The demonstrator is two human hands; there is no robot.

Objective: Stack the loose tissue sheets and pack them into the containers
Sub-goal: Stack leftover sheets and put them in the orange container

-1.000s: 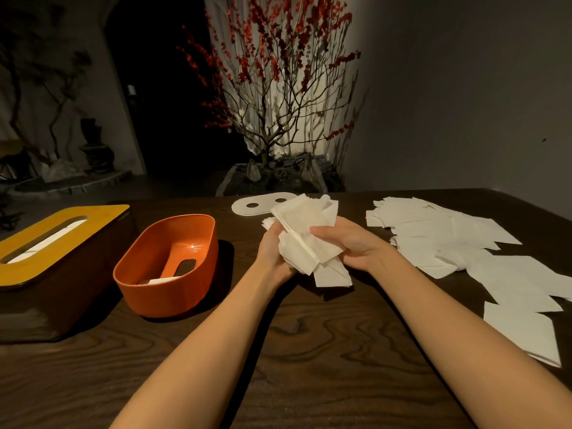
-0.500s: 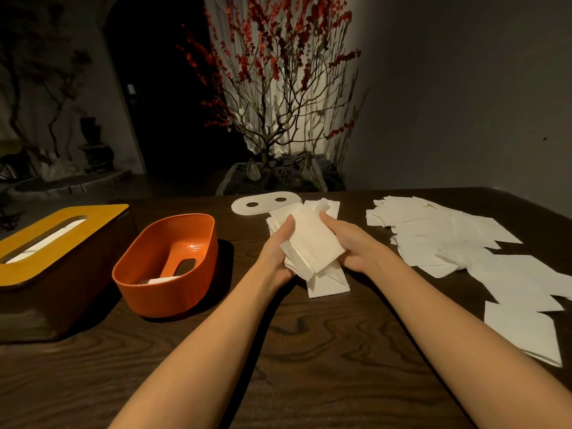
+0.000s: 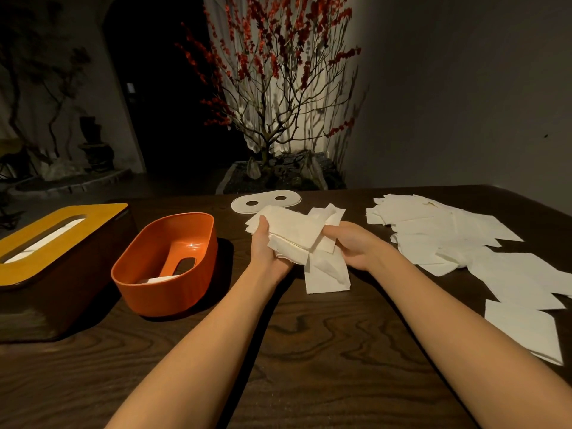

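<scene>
Both hands on one bundle of white tissue sheets (image 3: 291,233), held just above the dark wood-grain tabletop (image 3: 309,351) at centre. Left hand (image 3: 266,255) grip: thumb on top, fingers curled under the bundle's left end. Right hand (image 3: 356,247) grip: fingers and thumb pinching the bundle's right end. Sheets in the bundle are uneven, corners sticking out; count can't be read. One folded white tissue sheet (image 3: 326,275) hangs from the bundle's underside, its lower edge on or just above the wood; can't tell which.

Left of the hands: one orange oval plastic container (image 3: 167,264), open top, slot in its floor, some white tissue showing inside at the bottom. Further left: one dark wooden tissue box with a yellow slotted lid (image 3: 55,239), white tissue visible through the slot. So two containers total.

Behind the bundle: one flat white oval insert with two round holes (image 3: 266,201), lying flat.

Right: one scattered spread of loose white tissue sheets (image 3: 464,246), overlapping, running from far right to near right edge; too many overlaps to count.

Beyond the far edge: one bare-branched tree with red blossoms (image 3: 272,88) in a dark planter.
</scene>
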